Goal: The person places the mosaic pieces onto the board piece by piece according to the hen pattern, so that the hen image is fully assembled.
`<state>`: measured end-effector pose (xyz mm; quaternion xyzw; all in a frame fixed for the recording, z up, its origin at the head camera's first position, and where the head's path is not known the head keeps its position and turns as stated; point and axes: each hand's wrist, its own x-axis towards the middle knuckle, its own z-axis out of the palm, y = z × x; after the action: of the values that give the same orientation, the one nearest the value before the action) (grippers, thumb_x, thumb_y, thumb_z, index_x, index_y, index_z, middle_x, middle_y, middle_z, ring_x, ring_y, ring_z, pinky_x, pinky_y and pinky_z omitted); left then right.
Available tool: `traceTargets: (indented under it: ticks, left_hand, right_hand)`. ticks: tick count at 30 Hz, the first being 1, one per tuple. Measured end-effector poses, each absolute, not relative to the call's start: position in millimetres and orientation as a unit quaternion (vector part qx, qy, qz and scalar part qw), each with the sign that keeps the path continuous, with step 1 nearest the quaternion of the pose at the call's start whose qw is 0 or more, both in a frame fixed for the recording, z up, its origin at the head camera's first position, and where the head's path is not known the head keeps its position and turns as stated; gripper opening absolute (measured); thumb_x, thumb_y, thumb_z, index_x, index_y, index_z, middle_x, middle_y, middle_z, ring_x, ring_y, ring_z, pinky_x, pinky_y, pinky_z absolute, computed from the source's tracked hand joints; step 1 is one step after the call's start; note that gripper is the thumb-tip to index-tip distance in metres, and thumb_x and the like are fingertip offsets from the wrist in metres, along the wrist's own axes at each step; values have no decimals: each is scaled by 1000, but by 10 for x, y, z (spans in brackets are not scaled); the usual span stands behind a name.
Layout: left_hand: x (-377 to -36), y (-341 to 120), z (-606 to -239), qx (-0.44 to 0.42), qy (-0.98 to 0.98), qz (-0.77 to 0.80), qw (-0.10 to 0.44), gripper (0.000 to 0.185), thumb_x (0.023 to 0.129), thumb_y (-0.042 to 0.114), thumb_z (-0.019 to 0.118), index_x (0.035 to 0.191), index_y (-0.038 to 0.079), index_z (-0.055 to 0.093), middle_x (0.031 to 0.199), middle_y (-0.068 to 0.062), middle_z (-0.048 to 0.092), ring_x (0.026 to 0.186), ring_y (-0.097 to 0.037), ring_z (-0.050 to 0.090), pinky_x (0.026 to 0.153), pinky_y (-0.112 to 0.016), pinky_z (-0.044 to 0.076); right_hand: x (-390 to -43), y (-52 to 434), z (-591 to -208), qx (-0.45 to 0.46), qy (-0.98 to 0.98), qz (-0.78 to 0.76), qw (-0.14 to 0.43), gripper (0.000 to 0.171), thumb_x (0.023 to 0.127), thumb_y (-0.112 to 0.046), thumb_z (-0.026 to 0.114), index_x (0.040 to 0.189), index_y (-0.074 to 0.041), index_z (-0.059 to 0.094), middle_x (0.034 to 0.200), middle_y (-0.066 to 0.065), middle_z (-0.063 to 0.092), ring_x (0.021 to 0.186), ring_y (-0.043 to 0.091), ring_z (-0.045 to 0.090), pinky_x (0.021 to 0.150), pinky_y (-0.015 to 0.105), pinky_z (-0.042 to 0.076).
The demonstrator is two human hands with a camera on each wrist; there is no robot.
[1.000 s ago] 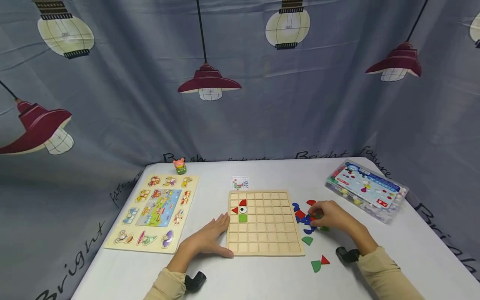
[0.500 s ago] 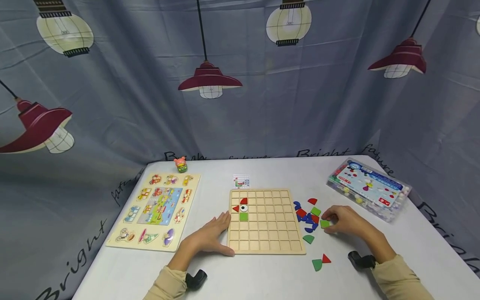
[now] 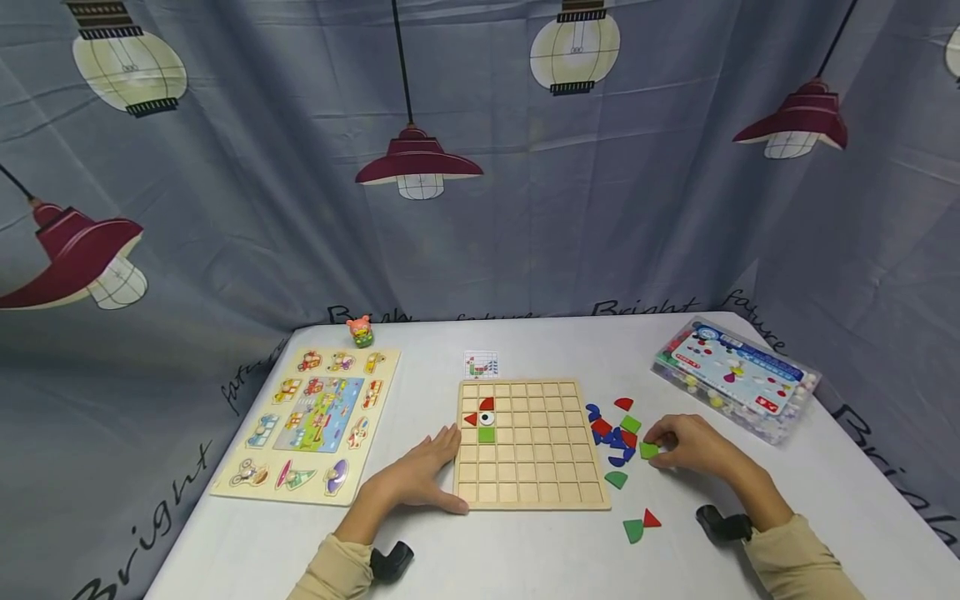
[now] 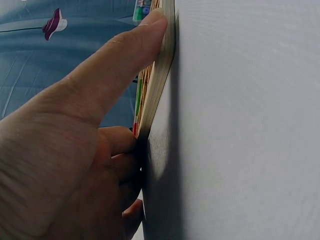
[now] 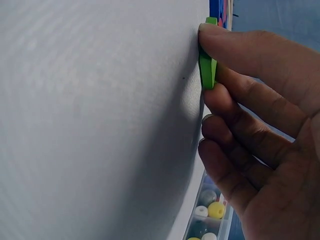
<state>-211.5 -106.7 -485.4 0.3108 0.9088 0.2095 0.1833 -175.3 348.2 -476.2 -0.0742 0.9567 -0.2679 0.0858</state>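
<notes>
Two hands work low in the frame: the right hand (image 3: pixel 690 446) pinches a green tile (image 3: pixel 648 450) lying on the table (image 3: pixel 540 550) right of center, while the left hand (image 3: pixel 420 475) presses flat, fingers straight, against the grid board (image 3: pixel 528 446).

Even, soft light fills the head view, whose edges bow. Both wrist views sit very close, hands softly blurred, shadows faint.
</notes>
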Motion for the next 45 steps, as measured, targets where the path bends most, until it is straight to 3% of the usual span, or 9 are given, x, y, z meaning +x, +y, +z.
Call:
traceTargets:
  ticks: [14, 20, 30, 39, 45]
  left_hand:
    - [-2108, -1076, -4836, 310, 907, 213, 188, 119, 70, 57, 79, 154, -1, 18, 163, -16, 14, 152, -30, 14, 125, -49, 15]
    - [-2108, -1082, -4837, 308, 908, 215, 186, 119, 70, 58, 79, 154, 0, 19, 163, -16, 14, 152, -30, 14, 125, -48, 15]
    - [-2113, -1071, -4843, 307, 909, 211, 187, 120, 69, 58, 79, 154, 0, 18, 163, -16, 13, 153, -29, 13, 126, -48, 14]
    - [-2120, -1072, -4834, 303, 910, 211, 190, 119, 69, 58, 80, 154, 0, 18, 164, -15, 14, 153, -29, 12, 126, -47, 14]
    - [-2125, -1064, -4846, 306, 910, 207, 188, 118, 70, 58, 79, 154, 1, 19, 163, -15, 14, 153, -28, 12, 126, -46, 14]
  right_hand:
    - [-1809, 3317, -4680, -86, 962, -251, 63, 30, 72, -20, 85, 96, -7, 74, 90, -1, 70, 80, 13, 57, 68, 21, 53]
    - [-1895, 3044, -4567, -99, 960, -256, 61, 24, 74, -19, 83, 95, -10, 75, 87, -3, 68, 77, 13, 55, 65, 20, 51]
    - [-2000, 2518, -4382, -176, 951, -254, 30, 22, 75, -17, 82, 94, -10, 74, 92, -1, 70, 81, 15, 62, 66, 22, 54]
    - [-2078, 2113, -4344, -212, 942, -258, 38, 20, 74, -19, 83, 92, -14, 75, 90, -7, 69, 86, 11, 61, 74, 27, 54]
    - [-2133, 1902, -4334, -226, 940, -253, 42, 20, 73, -18, 84, 91, -13, 75, 89, -5, 70, 84, 12, 60, 73, 26, 53]
